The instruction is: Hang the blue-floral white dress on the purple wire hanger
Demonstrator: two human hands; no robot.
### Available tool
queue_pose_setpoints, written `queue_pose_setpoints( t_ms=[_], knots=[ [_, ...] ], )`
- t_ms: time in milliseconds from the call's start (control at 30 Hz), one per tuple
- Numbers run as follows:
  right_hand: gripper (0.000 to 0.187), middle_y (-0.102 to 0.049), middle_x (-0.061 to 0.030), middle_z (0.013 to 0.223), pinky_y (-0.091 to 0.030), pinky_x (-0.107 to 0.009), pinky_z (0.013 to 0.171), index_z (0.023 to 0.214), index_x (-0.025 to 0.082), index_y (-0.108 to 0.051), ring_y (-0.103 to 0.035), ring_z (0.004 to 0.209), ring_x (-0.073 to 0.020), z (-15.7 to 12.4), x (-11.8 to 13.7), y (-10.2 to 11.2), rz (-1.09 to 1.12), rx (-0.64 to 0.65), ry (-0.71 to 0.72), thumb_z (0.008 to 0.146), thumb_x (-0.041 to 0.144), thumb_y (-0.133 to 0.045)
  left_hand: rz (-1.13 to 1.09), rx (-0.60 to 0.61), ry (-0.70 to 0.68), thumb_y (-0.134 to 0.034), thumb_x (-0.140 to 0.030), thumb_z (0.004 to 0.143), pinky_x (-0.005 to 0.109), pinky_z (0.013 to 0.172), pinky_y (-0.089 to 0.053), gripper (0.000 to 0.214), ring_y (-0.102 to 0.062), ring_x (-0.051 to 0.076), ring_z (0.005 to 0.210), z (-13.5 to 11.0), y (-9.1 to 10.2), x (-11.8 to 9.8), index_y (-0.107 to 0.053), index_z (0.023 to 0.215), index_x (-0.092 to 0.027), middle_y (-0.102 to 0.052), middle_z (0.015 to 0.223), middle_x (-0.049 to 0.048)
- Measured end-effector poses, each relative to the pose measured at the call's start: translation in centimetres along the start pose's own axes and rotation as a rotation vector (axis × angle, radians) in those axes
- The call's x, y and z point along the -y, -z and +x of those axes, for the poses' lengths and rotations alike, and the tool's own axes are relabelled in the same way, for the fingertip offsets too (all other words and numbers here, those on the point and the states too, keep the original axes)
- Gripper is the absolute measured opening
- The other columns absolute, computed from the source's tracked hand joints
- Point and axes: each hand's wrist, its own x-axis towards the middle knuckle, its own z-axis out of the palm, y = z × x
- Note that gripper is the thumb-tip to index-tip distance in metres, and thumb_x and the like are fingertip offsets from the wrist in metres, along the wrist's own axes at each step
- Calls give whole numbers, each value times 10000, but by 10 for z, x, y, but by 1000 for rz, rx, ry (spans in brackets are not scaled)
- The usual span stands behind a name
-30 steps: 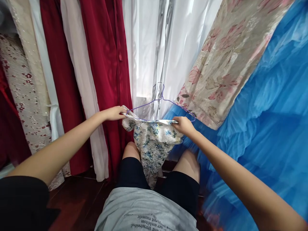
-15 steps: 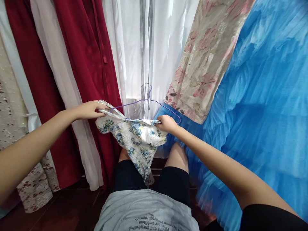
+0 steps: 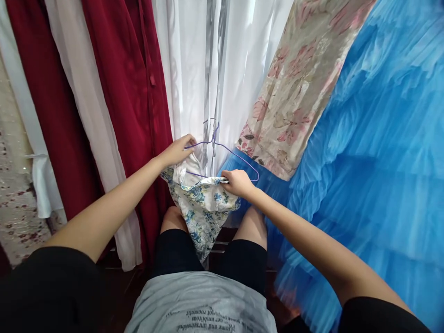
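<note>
A thin purple wire hanger (image 3: 239, 156) is held out in front of my knees. A white garment with blue flowers (image 3: 201, 208) hangs from its lower bar. My left hand (image 3: 178, 150) is closed on the hanger's left shoulder, with the garment's edge bunched under it. My right hand (image 3: 236, 181) is closed on the garment and the hanger's lower bar, near the right end. The hanger's hook (image 3: 215, 131) points up against the white curtain.
Garments hang close ahead: dark red dresses (image 3: 128, 92), a white sheer curtain (image 3: 194, 69), a beige floral dress (image 3: 298, 83) and a big blue tulle skirt (image 3: 374, 162) at right. A dark wooden floor (image 3: 118, 286) shows below.
My left hand has moved right and up along the hanger, from the garment's far left edge to the hanger's left shoulder. The garment now hangs bunched and narrower. The right hand has barely moved.
</note>
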Motion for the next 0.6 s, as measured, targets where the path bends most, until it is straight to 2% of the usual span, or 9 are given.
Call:
queue_pose_setpoints(
  t_ms=[67,133,200,267,333,400,433,533,600],
  knots=[
    [232,-775,-105,914,-399,-300,692,1022,210,-708,-711,853,-279,-5,-11,3,39,-34,-26,866,309,-568,48,-129,18,-547,-311,881,341,893,-459,330,-616,240,1055,-1,-10,-10,-570,1193,-207,-638,1153,83],
    [320,-774,-91,922,-421,-298,698,1145,210,-674,-708,851,-277,-11,-32,7,124,-175,-107,853,293,-572,114,-198,64,-563,-346,901,328,808,-449,278,-629,243,970,-7,-13,-15,-610,1144,-220,-658,1078,75],
    [481,-770,-85,927,-437,-304,698,1311,197,-589,-700,852,-281,-15,-59,10,212,-379,-239,846,317,-587,165,-191,99,-538,-397,935,321,746,-426,231,-626,238,863,-13,-14,-15,-660,1019,-220,-676,936,61],
    [509,-762,-86,911,-439,-312,689,1308,184,-601,-687,844,-286,-14,-87,13,276,-474,-349,834,367,-608,186,-149,114,-495,-416,962,318,714,-408,275,-610,229,790,-16,-15,-14,-683,927,-218,-666,824,49],
    [358,-740,-81,808,-429,-309,655,1064,160,-716,-664,768,-267,-11,-109,17,385,-372,-396,808,395,-629,184,-121,132,-492,-407,959,318,714,-411,284,-604,225,780,-15,-16,-10,-694,902,-217,-657,810,47],
    [272,-691,-62,680,-421,-298,608,812,144,-722,-621,652,-221,-7,-124,23,599,-176,-394,770,407,-665,165,-121,161,-524,-389,929,329,759,-434,259,-610,229,833,-12,-16,-4,-702,882,-207,-662,919,62],
    [274,-672,-53,639,-429,-296,591,758,140,-708,-602,608,-203,-7,-128,27,737,-83,-393,745,413,-694,146,-137,176,-547,-378,908,336,795,-446,239,-611,231,871,-11,-15,2,-702,876,-199,-655,1002,74],
    [346,-701,-70,667,-512,-334,627,796,135,-716,-643,611,-217,-7,-130,40,1130,42,-386,710,468,-743,38,-228,244,-617,-371,848,344,868,-463,241,-604,219,920,-14,-8,23,-681,982,-181,-622,1134,90],
    [421,-736,-98,743,-556,-384,692,884,134,-730,-699,697,-257,-5,-122,46,1233,-53,-353,786,540,-670,-73,-237,350,-661,-396,814,328,823,-473,317,-602,204,858,-21,-3,37,-656,1037,-171,-658,1008,69]
  ],
)
